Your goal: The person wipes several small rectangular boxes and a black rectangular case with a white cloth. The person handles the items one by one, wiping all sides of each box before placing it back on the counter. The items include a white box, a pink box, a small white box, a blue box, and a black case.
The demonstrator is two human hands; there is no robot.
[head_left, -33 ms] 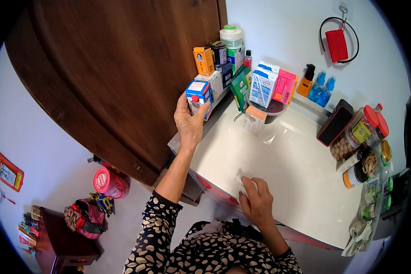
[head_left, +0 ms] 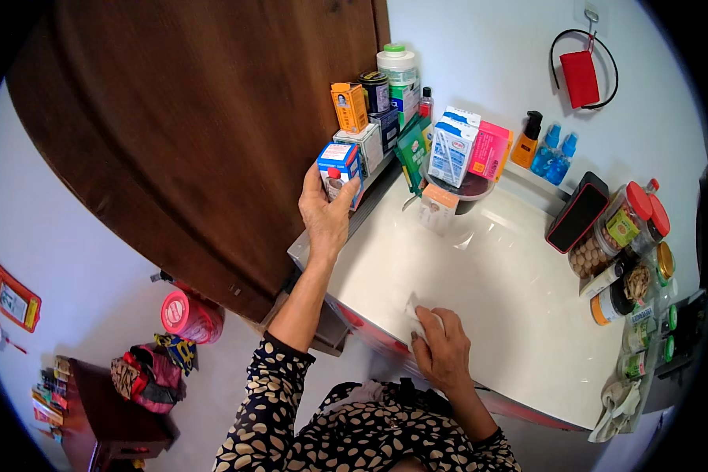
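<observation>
My left hand (head_left: 325,216) is closed round a small blue, white and red carton (head_left: 338,160), held upright at the surface's left edge. Just behind it stand a white box (head_left: 360,143) and an orange box (head_left: 348,107). Down at the near edge, my right hand (head_left: 444,346) presses a crumpled white tissue or cloth (head_left: 414,307) onto the glossy cream surface (head_left: 519,315); its fingers partly hide it. Farther back, a round dark container (head_left: 473,189) carries white-and-blue cartons (head_left: 454,149) and a pink box (head_left: 490,149). A peach-and-white box (head_left: 437,208) leans in front of it.
Green packets (head_left: 414,148) stand beside the container. Pump and spray bottles (head_left: 544,157) line the back ledge. A black-and-red speaker (head_left: 577,212) and several jars (head_left: 629,208) crowd the right side. A dark wooden door (head_left: 212,118) rises at the left, with a pink bucket (head_left: 190,316) below.
</observation>
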